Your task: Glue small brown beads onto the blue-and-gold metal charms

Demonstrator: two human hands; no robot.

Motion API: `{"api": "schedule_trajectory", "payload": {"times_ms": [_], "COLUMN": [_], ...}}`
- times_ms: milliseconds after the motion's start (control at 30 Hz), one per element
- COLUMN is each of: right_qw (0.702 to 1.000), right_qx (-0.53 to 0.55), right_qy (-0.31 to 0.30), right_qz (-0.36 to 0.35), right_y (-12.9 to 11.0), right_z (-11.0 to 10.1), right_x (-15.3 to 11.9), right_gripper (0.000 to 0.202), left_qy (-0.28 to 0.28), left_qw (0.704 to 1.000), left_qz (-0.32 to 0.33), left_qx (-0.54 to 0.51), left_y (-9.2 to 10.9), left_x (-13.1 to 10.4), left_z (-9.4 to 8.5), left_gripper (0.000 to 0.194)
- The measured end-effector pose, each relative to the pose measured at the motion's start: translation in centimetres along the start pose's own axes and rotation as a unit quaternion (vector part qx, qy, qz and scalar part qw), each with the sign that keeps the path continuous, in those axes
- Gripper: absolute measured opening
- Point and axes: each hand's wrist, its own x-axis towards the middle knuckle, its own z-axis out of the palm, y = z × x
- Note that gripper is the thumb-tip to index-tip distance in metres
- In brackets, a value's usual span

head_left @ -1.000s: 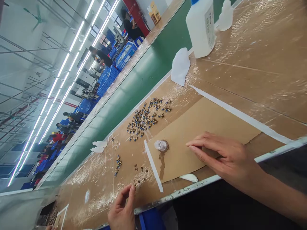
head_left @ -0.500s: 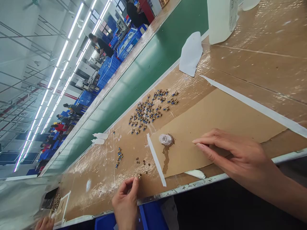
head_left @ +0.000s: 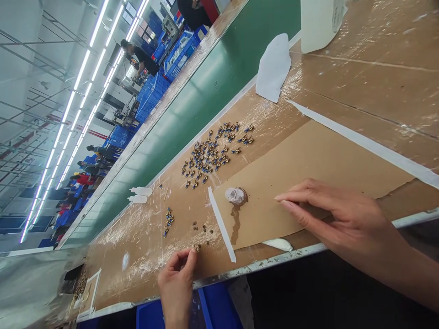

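Left hand (head_left: pixel 176 283) lower now, fingertips beside small brown beads (head_left: pixel 202 230).

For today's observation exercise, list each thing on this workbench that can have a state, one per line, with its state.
Left hand: fingers pinched at a small brown piece at the bench edge.
Right hand: flat, fingers extended on the cardboard sheet.
Small cap: upright, a dark stain running from it.
Blue-and-brass parts: scattered loose in a cluster.
White bottle: standing, top cut off by the frame.

factory floor | green conveyor belt (head_left: pixel 206 91) | blue crates (head_left: pixel 151 93) | strip lights (head_left: pixel 68 109)
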Motion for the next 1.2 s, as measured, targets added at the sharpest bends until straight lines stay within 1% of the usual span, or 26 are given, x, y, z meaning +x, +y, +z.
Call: {"api": "schedule_trajectory", "payload": {"times_ms": [167,500,667,833,933,1000,1067,1133,1200], "right_qw": [1.000,1.000,1.000,1.000,1.000,1.000,0.999,0.999,0.996], "right_qx": [0.002,0.002,-0.003,-0.007,-0.006,-0.003,0.000,0.012,0.046], "right_qy": [-0.004,-0.006,-0.001,-0.003,-0.001,0.003,0.009,0.006,-0.021], "right_qz": [-0.002,0.005,0.005,0.002,-0.004,-0.015,-0.031,-0.053,-0.069], "right_y": [-0.1,-0.2,-0.2,-0.2,0.0,0.2,0.2,-0.2,-1.1], "right_z": [-0.1,-0.1,-0.1,-0.1,-0.1,-0.1,-0.1,0.1,0.4], "right_x": [0.1,0.1,0.1,0.1,0.1,0.1,0.0,-0.2,-0.5], "right_gripper": [0.011,0.010,0.010,0.010,0.010,0.012,0.016,0.021,0.023], "left_qy": [-0.008,-0.016,-0.026,-0.041,-0.037,-0.013,0.027,0.053,0.069], "left_qw": [1.000,0.999,0.997,0.994,0.992,0.994,0.994,0.984,0.960], "left_qz": [-0.008,-0.014,0.002,0.037,0.047,0.054,0.090,0.172,0.264], "left_qx": [0.008,0.037,0.067,0.098,0.108,0.095,0.051,-0.013,-0.060], "left_y": [-0.2,0.8,0.5,0.3,0.5,0.7,0.6,0.5,0.4], "left_x": [0.3,0.1,0.4,0.8,0.5,-0.3,-1.5,-2.9,-4.0], "left_z": [0.1,0.2,0.2,-0.1,-0.4,-0.4,-0.2,0.4,1.3], "left_gripper": [0.038,0.043,0.041,0.038,0.038,0.038,0.037,0.036,0.033]}}
